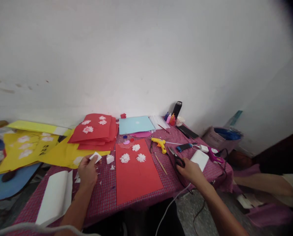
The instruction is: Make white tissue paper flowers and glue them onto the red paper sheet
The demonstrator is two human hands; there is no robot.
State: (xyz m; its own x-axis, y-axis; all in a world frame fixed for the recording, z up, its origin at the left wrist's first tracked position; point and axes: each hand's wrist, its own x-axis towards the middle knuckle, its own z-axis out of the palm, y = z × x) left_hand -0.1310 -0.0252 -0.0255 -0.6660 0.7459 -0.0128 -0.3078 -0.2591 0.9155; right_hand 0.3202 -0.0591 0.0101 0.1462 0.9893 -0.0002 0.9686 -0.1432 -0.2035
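Observation:
My left hand (87, 170) pinches a small folded piece of white paper (95, 156) above the checked tablecloth (104, 193). My right hand (189, 170) is closed on the black handles of a pair of scissors (176, 157) whose blades point away, toward the yellow glue gun (160, 144). Between my hands lies a red sheet (136, 177) carrying three white paper flowers (133, 155). Small white paper scraps (110, 159) lie beside my left hand.
A stack of red sheets (96, 132) with white flowers, yellow sheets (28, 146), a light blue sheet (136, 124), glue bottles (170, 118), a black flask (177, 109), a pencil (160, 163), a white paper roll (54, 196), cables. Another person's arm (266, 183) rests at right.

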